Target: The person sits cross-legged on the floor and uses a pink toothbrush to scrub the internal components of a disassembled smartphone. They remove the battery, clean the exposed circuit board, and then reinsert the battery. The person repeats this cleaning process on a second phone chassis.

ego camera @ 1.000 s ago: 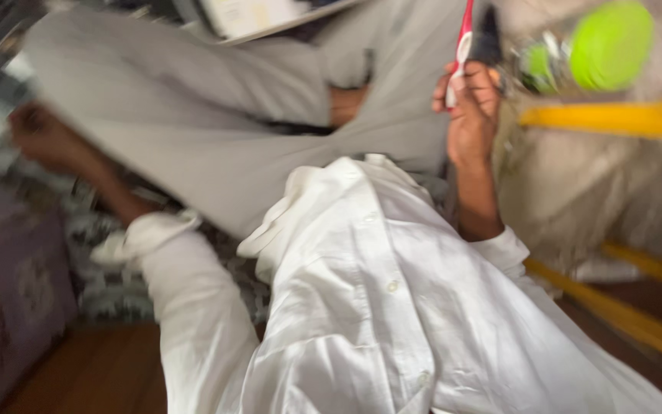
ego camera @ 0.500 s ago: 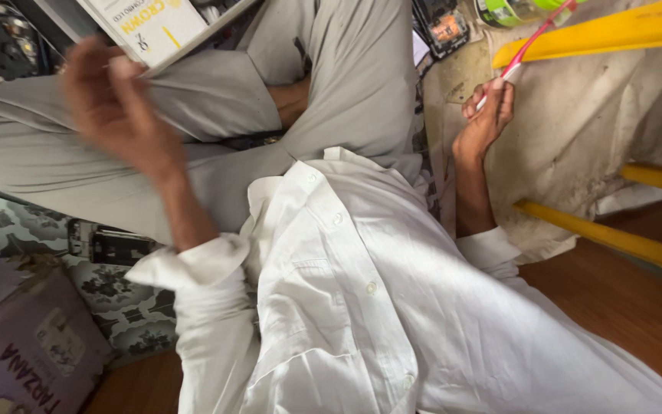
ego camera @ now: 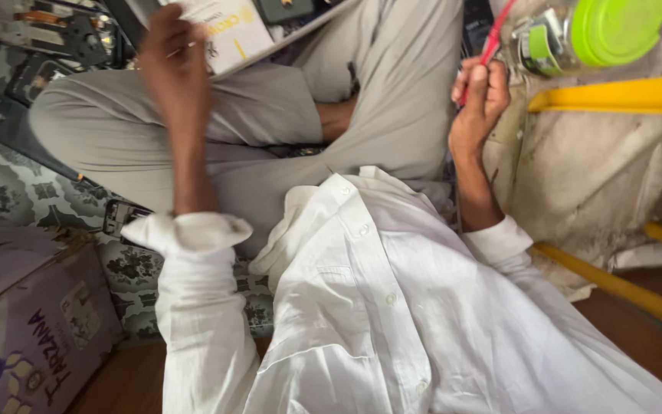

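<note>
— So what has shifted in the last moment?

— Mostly the left hand (ego camera: 174,65). Half a second ago it sat further to the left by the white booklet (ego camera: 227,31) on the lap; now it is blurred, raised over the booklet's near edge. Whether its fingers are closed on the booklet or only brushing it, I cannot tell through the blur.

— And the other one?

— The right hand (ego camera: 480,100) has stayed up beside the knee, fingers clenched around a thin red tool (ego camera: 492,42), its tip pointing up toward a jar with a green lid (ego camera: 591,34). My reading: the tool is kept ready while the left hand sorts out the booklet.

— What about the setting?

— No surface as such; the person sits cross-legged in grey trousers and a white shirt on a patterned mat (ego camera: 17,192). Dark flat parts (ego camera: 9,123) lie on it to the left, a cardboard box (ego camera: 24,322) nearer, wooden floor below, yellow bars (ego camera: 614,96) and a stained cloth to the right.
</note>
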